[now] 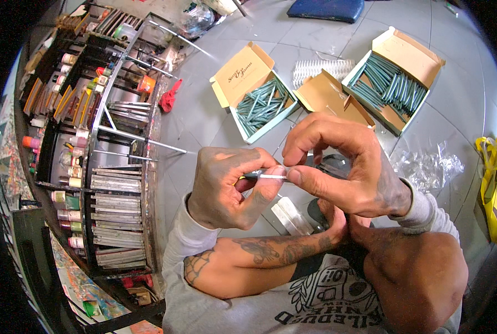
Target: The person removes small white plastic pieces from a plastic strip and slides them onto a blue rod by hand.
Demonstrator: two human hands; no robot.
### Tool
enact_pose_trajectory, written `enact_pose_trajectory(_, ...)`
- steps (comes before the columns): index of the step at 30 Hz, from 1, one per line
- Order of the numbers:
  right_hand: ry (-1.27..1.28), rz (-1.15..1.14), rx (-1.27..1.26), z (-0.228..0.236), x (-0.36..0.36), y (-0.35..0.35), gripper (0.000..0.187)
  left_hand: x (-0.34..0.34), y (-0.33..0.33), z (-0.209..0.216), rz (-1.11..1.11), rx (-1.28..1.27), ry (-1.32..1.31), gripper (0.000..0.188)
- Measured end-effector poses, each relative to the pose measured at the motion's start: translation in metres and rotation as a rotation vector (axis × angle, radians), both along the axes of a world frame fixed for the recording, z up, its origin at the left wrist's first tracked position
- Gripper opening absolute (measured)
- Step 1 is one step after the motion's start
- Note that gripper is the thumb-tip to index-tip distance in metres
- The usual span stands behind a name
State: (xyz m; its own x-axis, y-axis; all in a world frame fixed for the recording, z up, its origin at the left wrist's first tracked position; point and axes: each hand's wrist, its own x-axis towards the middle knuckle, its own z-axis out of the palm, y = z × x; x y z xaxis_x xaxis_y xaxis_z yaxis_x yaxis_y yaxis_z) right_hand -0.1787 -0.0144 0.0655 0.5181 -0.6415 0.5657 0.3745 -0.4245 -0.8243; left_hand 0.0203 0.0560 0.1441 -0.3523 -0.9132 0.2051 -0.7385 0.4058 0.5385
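Note:
My left hand [231,186] is closed in a pinch around a slim pen-like stick [268,176], dark at one end and pale toward the other. Close against it, my right hand [337,167] has its fingers curled, with the thumb at the stick's pale end. What lies between the right fingertips is too small to make out. Beyond my hands, an open box [252,137] holds a heap of dark green pen-like sticks. A second open box [396,129] to its right holds more of them, partly lined up.
A brown cardboard flap [329,100] and a clear ridged strip [322,71] lie between the boxes. Crumpled clear plastic [429,164] and a yellow bag [494,192] are at right. A metal-barred rack [142,139] with jars and frames fills the left. A silvery block [291,216] lies by my feet.

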Motion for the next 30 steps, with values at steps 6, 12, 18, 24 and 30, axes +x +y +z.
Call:
enact_pose_trajectory(6,0.056,0.108,0.278,0.002,-0.003,0.008,0.013,-0.007,0.002,0.005,0.019,-0.051,-0.061,0.013)
enact_pose_trajectory(12,-0.132,-0.066,0.058,-0.004,0.009,0.010,0.010,-0.009,-0.001,0.000,-0.006,-0.157,-0.062,0.011)
enact_pose_trajectory(18,-0.155,-0.201,-0.107,-0.003,0.013,0.012,0.008,-0.009,0.000,-0.001,-0.008,-0.187,-0.074,0.011)
enact_pose_trajectory(24,-0.090,-0.137,-0.074,-0.011,0.008,0.008,0.013,-0.011,0.001,0.000,0.036,-0.173,-0.112,0.009)
enact_pose_trajectory(30,0.035,-0.185,0.136,-0.011,-0.021,0.004,0.032,-0.002,-0.003,0.004,0.079,-0.196,-0.133,0.010)
